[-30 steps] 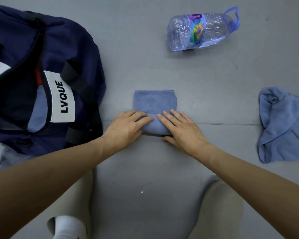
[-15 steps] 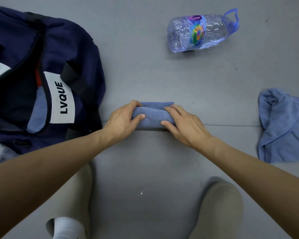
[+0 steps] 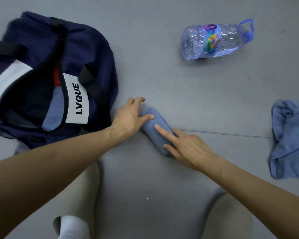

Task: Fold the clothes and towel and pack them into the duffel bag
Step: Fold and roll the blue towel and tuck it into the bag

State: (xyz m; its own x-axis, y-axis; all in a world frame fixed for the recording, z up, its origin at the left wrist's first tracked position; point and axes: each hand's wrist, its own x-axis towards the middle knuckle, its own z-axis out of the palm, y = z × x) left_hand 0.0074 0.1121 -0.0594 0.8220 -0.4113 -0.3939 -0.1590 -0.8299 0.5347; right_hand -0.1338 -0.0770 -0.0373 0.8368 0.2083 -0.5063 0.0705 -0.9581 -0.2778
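On my feed the navy duffel bag lies at about 10 o'clock on the grey floor. It is unzipped, with a white label reading LVQUE beside the opening. Inside I see a light blue folded cloth and a strip of something red.

Just right of the bag, the left hand sits at the upper-left end of the rolled towel. Its thumb rests on top of the roll and its fingers are spread loosely past the end, gripping nothing.

The towel is mid-blue, soft-looking terry, wound into a tight, stubby cylinder. It lies on the floor near the centre of view, its length running from about 10 o'clock to 4 o'clock.

The right hand is at the lower-right end. The index finger lies straight along the top and the thumb touches the near side. Its other fingers are hidden behind the roll.

At 1 o'clock a clear plastic bottle with a colourful label and blue handle lies on its side. At 3 o'clock a crumpled blue cloth lies on the floor, well apart from the roll.
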